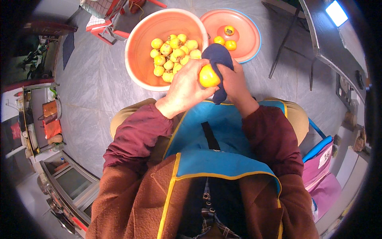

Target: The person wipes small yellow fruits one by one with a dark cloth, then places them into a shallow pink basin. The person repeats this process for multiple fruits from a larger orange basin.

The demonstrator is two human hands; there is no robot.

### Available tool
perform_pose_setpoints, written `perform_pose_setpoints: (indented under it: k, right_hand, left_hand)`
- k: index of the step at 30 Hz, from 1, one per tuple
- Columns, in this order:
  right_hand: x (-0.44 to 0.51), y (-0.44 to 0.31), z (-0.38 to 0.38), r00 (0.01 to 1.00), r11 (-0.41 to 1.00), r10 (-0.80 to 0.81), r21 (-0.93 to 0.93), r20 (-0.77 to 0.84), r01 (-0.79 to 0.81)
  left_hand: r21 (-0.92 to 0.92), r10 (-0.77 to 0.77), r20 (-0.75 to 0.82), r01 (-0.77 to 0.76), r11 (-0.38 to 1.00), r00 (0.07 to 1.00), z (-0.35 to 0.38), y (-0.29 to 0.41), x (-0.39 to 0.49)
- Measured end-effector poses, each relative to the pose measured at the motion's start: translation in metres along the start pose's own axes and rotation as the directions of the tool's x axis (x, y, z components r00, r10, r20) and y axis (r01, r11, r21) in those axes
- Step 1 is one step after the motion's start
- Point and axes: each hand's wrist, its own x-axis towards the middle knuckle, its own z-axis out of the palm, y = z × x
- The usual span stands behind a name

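Observation:
Between my hands is a yellow-orange persimmon (209, 76), gripped by the thumb and fingers of my left hand (185, 86). A dark blue cloth (219, 56) is bunched in my right hand (234, 80) and lies against the fruit's right side. Beyond my left hand a large orange plastic tub (138, 56) with a pale rim holds many yellow persimmons (166, 49). To its right is a round orange-pink plastic basin or lid (250, 35) with a blue edge, bearing several persimmons (219, 40). My hands cover part of the tub's near right rim.
A blue apron (220, 134) with yellow trim spans my lap. A red stool (104, 33) stands beyond the tub at the left. Table legs (285, 41) rise from the grey tiled floor (92, 98) at the right. A shelf rack (38, 119) is at far left, a purple bag-like item (322, 179) at right.

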Motion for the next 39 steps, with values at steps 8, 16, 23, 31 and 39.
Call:
perform_pose_setpoints:
  k: [8, 16, 23, 31, 39]
  right_hand:
    - [-0.007, -0.015, -0.001, 0.977, 0.951, -0.166, -0.242, 0.13, 0.194]
    - [-0.013, -0.016, 0.007, 0.931, 0.838, -0.275, -0.415, 0.238, 0.354]
    - [-0.003, -0.007, 0.002, 0.999, 0.996, -0.038, -0.083, 0.034, 0.041]
    - [0.0, 0.005, -0.003, 0.984, 0.952, 0.175, 0.253, 0.015, -0.173]
    - [0.001, 0.028, -0.003, 0.982, 0.97, 0.167, 0.166, 0.09, -0.181]
  left_hand:
    - [0.004, 0.074, 0.018, -0.074, 0.997, 0.997, -0.007, -0.005, 0.003]
    - [-0.019, -0.027, 0.027, 0.027, 0.999, 0.999, -0.007, -0.004, 0.001]
    - [0.039, -0.007, 0.093, 0.003, 0.999, 0.996, -0.004, -0.001, -0.002]
    - [-0.014, 0.135, 0.052, -0.135, 0.991, 0.989, -0.005, -0.005, -0.004]
    - [-0.504, -0.176, -0.062, 0.122, 0.855, 0.982, -0.001, -0.016, -0.004]
